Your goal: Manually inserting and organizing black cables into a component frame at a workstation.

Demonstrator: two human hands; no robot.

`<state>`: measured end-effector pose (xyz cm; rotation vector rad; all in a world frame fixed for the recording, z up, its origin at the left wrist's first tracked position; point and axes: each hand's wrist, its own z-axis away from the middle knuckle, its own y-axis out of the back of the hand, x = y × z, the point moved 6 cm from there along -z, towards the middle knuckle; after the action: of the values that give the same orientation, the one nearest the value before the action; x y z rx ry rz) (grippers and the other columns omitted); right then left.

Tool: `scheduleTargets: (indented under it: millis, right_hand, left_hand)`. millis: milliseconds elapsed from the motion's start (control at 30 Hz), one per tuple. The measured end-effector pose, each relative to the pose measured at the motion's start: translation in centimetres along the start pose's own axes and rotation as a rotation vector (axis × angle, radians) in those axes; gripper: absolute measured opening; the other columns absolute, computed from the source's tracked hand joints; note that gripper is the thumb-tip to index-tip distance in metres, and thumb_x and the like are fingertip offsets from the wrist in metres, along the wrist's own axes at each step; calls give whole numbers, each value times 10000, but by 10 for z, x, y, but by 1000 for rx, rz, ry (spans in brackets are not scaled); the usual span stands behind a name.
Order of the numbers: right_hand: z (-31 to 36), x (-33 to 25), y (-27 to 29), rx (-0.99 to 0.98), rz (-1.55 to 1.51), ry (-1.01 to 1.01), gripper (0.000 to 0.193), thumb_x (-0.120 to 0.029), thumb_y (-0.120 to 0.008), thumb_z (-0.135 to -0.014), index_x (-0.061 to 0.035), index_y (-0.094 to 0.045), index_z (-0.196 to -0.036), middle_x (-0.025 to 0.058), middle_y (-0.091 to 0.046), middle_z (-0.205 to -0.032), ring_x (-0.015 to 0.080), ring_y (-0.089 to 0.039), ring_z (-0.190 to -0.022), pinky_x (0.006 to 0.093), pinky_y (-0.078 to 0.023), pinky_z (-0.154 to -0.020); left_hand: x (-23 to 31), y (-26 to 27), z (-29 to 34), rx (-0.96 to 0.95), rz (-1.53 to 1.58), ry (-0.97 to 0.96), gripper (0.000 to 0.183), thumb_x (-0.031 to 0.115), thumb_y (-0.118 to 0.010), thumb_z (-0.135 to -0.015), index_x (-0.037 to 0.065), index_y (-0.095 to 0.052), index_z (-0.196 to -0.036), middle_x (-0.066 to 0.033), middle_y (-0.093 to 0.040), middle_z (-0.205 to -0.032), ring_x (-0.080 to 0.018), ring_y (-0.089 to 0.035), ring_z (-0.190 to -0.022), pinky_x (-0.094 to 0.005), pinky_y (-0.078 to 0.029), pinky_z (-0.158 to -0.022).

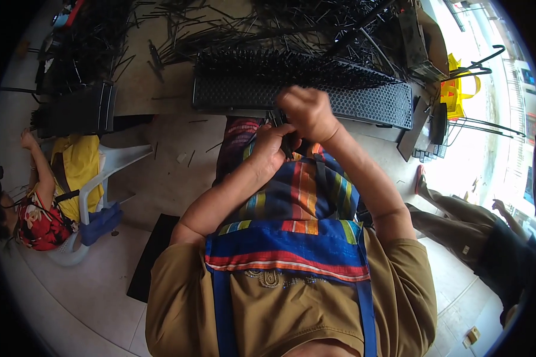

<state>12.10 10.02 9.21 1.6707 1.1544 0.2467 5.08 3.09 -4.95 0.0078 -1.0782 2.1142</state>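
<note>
My left hand (270,146) is closed above my lap, just in front of the table edge. Its fingers grip a slim black piece (275,116), partly hidden, so its exact kind cannot be told. Slightly higher and to the right, my right hand (308,112) is curled like a fist. It is a little blurred, and whatever its fingers hold is hidden. Right behind both hands stands a long black perforated rack (244,96), with a dense row of black bristle-like strips (262,64) along its far side.
Loose black strips (184,30) lie heaped over the table (140,92). A cardboard box (426,44) stands at the far right, near a yellow bag (452,89). At left, a person (39,223) sits on a white chair (110,163) beside a similar rack (77,110). Another person (488,238) is at right.
</note>
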Motion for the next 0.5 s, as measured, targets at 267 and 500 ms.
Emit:
scheduleTargets:
  millis: [267,500]
  right_hand:
    - [10,52,7,394,-157,-497,96,0,-684,-774,-36,-656,-859,120,-650,-782,245,-653,-648,296,-495,-578]
    - [4,45,12,295,52,-535,82,-76,-704,-772,-86,-697,-853,79,-640,-798,294,-651,-715,347,-501,-599]
  left_hand:
    - [3,-4,4,39,-61,31,72,10,-631,-815,-6,-647,-884,-110,-702,-821,-187,-669,-701,-299,-538,-582]
    - [3,-7,1,39,-18,31,73,24,-624,-834,27,-632,-907,-106,-702,-840,-181,-668,-702,-291,-535,-586]
